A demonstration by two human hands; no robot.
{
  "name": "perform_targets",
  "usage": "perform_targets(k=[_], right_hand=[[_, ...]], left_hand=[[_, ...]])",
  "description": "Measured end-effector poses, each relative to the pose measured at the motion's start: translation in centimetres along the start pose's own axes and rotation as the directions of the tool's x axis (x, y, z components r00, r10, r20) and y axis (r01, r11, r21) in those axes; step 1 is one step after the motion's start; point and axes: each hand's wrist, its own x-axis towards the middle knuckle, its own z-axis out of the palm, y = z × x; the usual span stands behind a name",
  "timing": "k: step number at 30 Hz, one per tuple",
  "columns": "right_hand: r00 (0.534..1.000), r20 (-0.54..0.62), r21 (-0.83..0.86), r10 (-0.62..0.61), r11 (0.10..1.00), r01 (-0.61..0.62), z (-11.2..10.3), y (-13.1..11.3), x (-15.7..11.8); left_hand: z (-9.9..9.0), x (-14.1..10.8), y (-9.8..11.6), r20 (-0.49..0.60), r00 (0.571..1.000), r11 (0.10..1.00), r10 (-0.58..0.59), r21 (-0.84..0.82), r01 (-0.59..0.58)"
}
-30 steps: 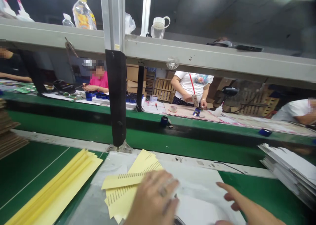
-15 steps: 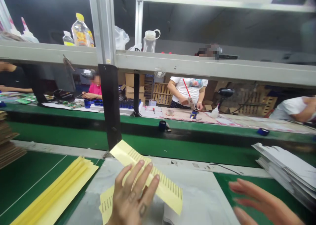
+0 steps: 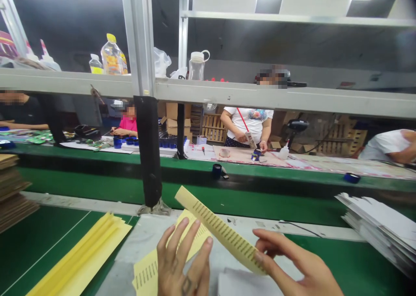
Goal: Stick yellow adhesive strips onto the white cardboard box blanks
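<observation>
Between the thumb and fingers of my right hand (image 3: 292, 259) is the right end of a narrow yellow paper strip (image 3: 221, 229) printed with rows of dark marks. The strip slants up and left, its far end free. My left hand (image 3: 185, 261) is over a second printed yellow sheet (image 3: 146, 272), fingers spread; whether they press on it I cannot tell. Both papers are above a grey-white work surface (image 3: 136, 235). A stack of white paper or card (image 3: 247, 283) shows at the bottom edge, just below the strip.
Folded yellow sheets (image 3: 81, 257) lie on the left; brown cardboard (image 3: 13, 196) is piled beyond. White flat boards (image 3: 380, 222) are stacked at right. A dark-taped post (image 3: 147, 153) rises ahead, before a green conveyor (image 3: 182, 183) carrying a blue cup-like part (image 3: 216, 171). Several people work across it.
My right hand has come in from the right and taken the strip's end. The strip has swung clear of my left hand, whose fingers were over it. The view has tilted up slightly.
</observation>
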Motion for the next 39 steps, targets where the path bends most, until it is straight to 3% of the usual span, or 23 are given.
perform_targets(k=[2,4,5,7,9,11,13,15,18,20,23,27,30,33,35,39], right_hand=[[0.998,-0.015,-0.057,-0.067,0.996,0.066,-0.6,0.4,0.3],[0.992,0.026,-0.073,-0.122,0.99,0.124,-1.0,0.5,0.5],[0.988,0.053,-0.071,-0.148,0.986,0.152,-1.3,0.5,0.6],[0.977,0.099,-0.062,-0.191,0.978,0.197,-1.6,0.4,0.6],[0.97,0.111,-0.061,-0.215,0.973,0.222,-1.9,0.3,0.5],[0.966,0.116,-0.066,-0.229,0.969,0.238,-2.2,0.4,0.3],[0.963,0.133,-0.083,-0.232,0.966,0.245,-2.5,0.7,0.1],[0.963,0.128,-0.13,-0.237,0.959,0.253,-2.8,1.4,-0.1],[0.957,0.08,-0.272,-0.277,0.918,0.289,-3.1,2.7,-0.3],[0.931,0.024,-0.423,-0.364,0.84,0.34,-2.9,3.0,-0.2],[0.85,-0.012,-0.594,-0.527,0.688,0.418,-1.7,1.6,0.3],[0.76,0.034,-0.453,-0.649,0.668,0.59,1.2,-2.0,1.5],[0.744,0.054,-0.299,-0.666,0.7,0.648,3.4,-3.4,2.2],[0.723,-0.007,-0.241,-0.691,0.703,0.669,4.5,-3.4,2.4],[0.684,-0.012,-0.294,-0.729,0.657,0.694,4.7,-3.2,2.3],[0.591,0.118,-0.347,-0.798,0.525,0.777,4.3,-3.4,2.1]], left_hand=[[0.4,0.1,0.6,-0.074,0.987,0.986,-0.144,-0.09,0.137],[0.6,0.3,1.2,-0.088,0.918,0.907,-0.386,-0.219,0.36],[0.7,0.4,1.5,-0.058,0.844,0.817,-0.534,-0.294,0.497],[0.6,0.8,1.7,0.045,0.642,0.561,-0.765,-0.442,0.7],[0.5,1.1,1.6,0.182,0.476,0.302,-0.86,-0.571,0.763],[0.5,1.2,1.2,0.335,0.386,0.075,-0.859,-0.665,0.743],[0.5,1.0,0.6,0.492,0.333,-0.115,-0.805,-0.679,0.725],[0.5,0.8,0.1,0.614,0.334,-0.209,-0.715,-0.643,0.736],[0.3,0.9,0.0,0.693,0.34,-0.191,-0.635,-0.568,0.801],[0.1,1.2,0.6,0.668,0.304,-0.15,-0.679,-0.533,0.833],[-0.1,1.7,1.6,0.597,0.26,-0.09,-0.759,-0.492,0.866],[-0.1,1.7,2.4,0.526,0.292,0.025,-0.799,-0.456,0.889],[-0.2,1.6,2.6,0.504,0.322,0.025,-0.801,-0.51,0.86],[-0.4,1.8,2.9,0.489,0.341,0.026,-0.803,-0.542,0.84],[-0.5,2.1,3.1,0.491,0.329,0.006,-0.806,-0.55,0.835],[-0.7,2.3,3.3,0.514,0.267,-0.068,-0.815,-0.542,0.838]])
